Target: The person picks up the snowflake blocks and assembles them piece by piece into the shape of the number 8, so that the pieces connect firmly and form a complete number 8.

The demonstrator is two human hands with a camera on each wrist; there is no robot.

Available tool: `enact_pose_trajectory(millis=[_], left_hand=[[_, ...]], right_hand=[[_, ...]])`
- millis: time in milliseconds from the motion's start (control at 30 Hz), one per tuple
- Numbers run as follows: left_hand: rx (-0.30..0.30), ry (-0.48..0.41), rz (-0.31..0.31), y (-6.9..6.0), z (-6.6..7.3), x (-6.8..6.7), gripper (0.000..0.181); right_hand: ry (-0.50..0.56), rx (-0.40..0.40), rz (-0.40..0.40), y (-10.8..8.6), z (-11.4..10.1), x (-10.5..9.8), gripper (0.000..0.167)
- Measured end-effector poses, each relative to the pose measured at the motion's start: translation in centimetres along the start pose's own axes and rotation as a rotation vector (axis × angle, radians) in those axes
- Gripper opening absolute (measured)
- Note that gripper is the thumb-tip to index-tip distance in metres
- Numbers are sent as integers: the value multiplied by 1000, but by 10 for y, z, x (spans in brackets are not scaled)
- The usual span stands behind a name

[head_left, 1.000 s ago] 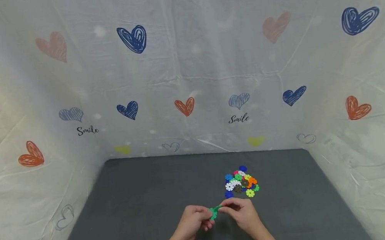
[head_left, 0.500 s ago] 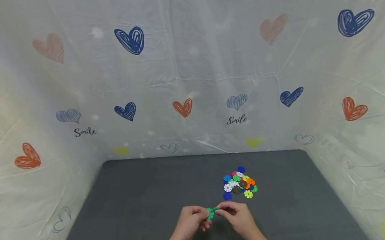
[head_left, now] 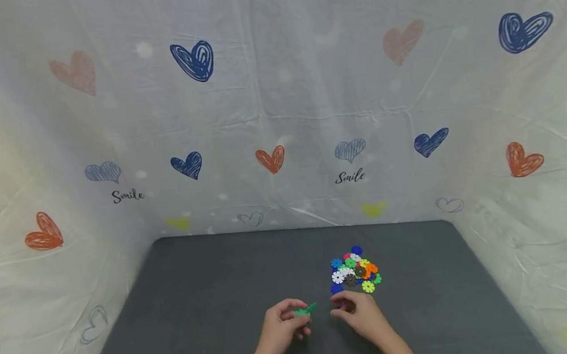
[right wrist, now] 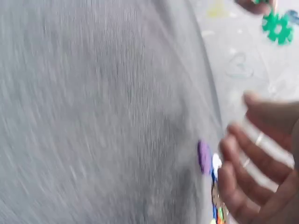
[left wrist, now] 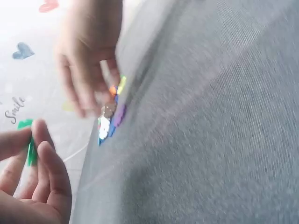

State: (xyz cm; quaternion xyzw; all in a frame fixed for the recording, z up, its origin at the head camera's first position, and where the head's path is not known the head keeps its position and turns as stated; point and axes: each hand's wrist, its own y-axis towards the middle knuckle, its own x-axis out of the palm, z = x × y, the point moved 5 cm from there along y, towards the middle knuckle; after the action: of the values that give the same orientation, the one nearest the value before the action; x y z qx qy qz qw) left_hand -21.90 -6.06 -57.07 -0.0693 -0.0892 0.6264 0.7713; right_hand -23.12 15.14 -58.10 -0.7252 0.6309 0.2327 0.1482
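2 green discs (head_left: 312, 307), apparently joined at an angle, are pinched by the left hand (head_left: 280, 328) above the table (head_left: 222, 285). Nothing is seen held by the right hand (head_left: 362, 313): thumb and fingers apart, near the disc pile (head_left: 350, 279) and purple disc (right wrist: 203, 157). Pinch should be light so the joint isn't twisted loose; any disc taken is best gripped at its rim.

Two green discs (head_left: 302, 313) in the left fingers (left wrist: 55, 167); one purple disc (left wrist: 120, 115); one pile of discs (head_left: 346, 272), too overlapped to total, showing two brown discs (head_left: 347, 280); one bench (head_left: 213, 298); three orange hearts (head_left: 271, 160); two pink hearts (head_left: 78, 75).
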Motion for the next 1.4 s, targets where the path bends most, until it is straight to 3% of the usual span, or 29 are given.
enact_pose_trajectory(millis=[200,333,633,767,1000,1100,1267,1400], left_hand=[[-25,-61,70,5,1,-8,30],[-33,-55,85,8,0,-9,29],[-55,-32,160,7,-3,-7,28],[-52,-12,223,7,-3,-11,26],[-14,7,248,6,0,-11,22],[-9,-39,237,5,0,-9,23],[-4,-159,204,6,0,-6,26],[20,-190,191,7,2,-3,25]], right_hand=[[-181,191,135,13,24,-14,19],[-260,249,173,20,29,-15,23],[-422,323,81,20,24,-4,30],[-344,310,76,16,19,-2,30],[52,252,91,8,8,2,24],[184,235,97,6,0,2,23],[278,204,110,5,-16,0,20],[346,200,115,3,-25,0,20]])
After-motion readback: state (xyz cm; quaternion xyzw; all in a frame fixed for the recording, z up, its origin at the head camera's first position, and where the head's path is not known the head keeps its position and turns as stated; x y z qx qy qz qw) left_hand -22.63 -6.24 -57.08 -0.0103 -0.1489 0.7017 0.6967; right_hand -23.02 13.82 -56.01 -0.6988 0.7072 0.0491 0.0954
